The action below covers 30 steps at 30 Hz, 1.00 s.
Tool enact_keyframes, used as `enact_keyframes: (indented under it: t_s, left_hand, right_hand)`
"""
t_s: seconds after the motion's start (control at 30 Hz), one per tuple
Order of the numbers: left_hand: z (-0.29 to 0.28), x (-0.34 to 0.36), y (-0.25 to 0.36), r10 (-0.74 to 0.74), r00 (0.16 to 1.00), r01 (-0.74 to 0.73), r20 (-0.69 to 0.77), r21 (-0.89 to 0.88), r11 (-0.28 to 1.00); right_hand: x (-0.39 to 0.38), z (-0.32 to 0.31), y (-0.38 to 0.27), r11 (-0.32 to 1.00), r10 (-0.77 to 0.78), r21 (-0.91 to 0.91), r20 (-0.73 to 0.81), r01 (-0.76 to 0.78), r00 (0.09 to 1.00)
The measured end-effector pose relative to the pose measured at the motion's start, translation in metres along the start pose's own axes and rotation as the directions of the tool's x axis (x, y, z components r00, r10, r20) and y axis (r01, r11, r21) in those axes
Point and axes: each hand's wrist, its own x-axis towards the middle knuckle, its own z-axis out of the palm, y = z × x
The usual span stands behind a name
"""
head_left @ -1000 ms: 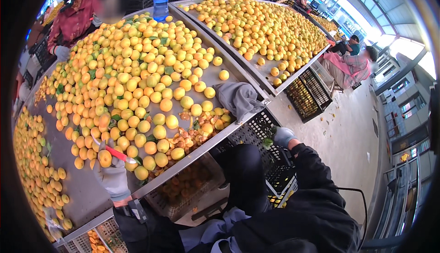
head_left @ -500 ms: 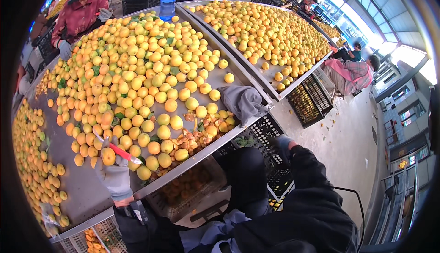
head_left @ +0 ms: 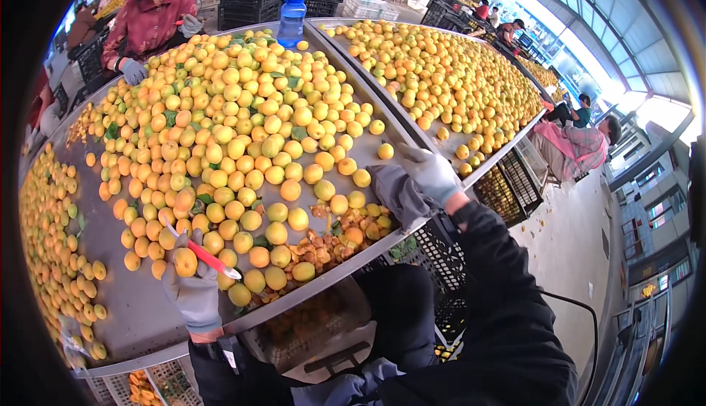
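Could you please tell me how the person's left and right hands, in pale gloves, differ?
The pale-gloved left hand grips a round orange fruit and a slim red tool; the pale-gloved right hand shows neither, its fingers extended. The left hand is over the metal table, the right by the crumpled grey cloth. Both are gloved.

Round orange fruit [head_left: 185,262] — red-handled tool [head_left: 209,257] alongside

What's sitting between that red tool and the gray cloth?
In the head view, whole yellow fruits and a heap of orange-brown scraps lie between the red tool in the left hand and the gray cloth by the right hand.
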Motion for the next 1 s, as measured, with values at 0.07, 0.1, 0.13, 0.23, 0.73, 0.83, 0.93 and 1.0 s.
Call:
enact_keyframes:
  t_s: [0.07, 0.1, 0.13, 0.23, 0.73, 0.83, 0.93, 1.0]
  left_hand:
    - [-0.003, -0.001, 0.006, -0.036, 0.998, 0.037, 0.05, -0.009, 0.999]
    - [-0.005, 0.0, 0.005, -0.061, 0.995, 0.063, 0.08, -0.019, 0.998]
    - [-0.008, -0.002, 0.004, -0.044, 0.999, 0.044, 0.023, 0.014, 0.999]
    - [-0.01, 0.006, -0.001, -0.054, 0.995, 0.05, 0.085, 0.046, 0.998]
    - [-0.008, 0.007, -0.005, -0.011, 1.0, 0.008, 0.026, 0.13, 0.991]
    - [-0.009, 0.01, -0.005, -0.02, 0.999, 0.016, 0.038, 0.097, 0.995]
    - [-0.015, 0.011, -0.002, -0.056, 0.998, 0.053, 0.037, 0.066, 0.996]
    - [-0.018, 0.009, 0.0, -0.07, 0.997, 0.069, 0.032, 0.045, 0.997]
  right_hand:
    - [0.041, 0.022, -0.015, 0.997, -0.061, -0.035, 0.064, 0.063, 0.996]
    - [0.062, 0.034, -0.014, 0.988, -0.126, -0.078, 0.061, 0.131, 0.99]
    - [0.079, 0.051, -0.017, 0.98, -0.16, -0.112, 0.037, 0.163, 0.986]
    - [0.121, 0.091, -0.035, 0.956, -0.209, -0.174, 0.16, 0.236, 0.965]
    - [0.063, 0.162, -0.093, 0.897, -0.298, -0.199, 0.385, 0.394, 0.873]
    - [0.057, 0.159, -0.071, 0.888, -0.402, -0.069, 0.358, 0.454, 0.843]
    - [0.06, 0.155, -0.051, 0.917, -0.359, -0.035, 0.364, 0.398, 0.859]
    - [0.063, 0.148, -0.055, 0.953, -0.259, -0.045, 0.394, 0.3, 0.882]
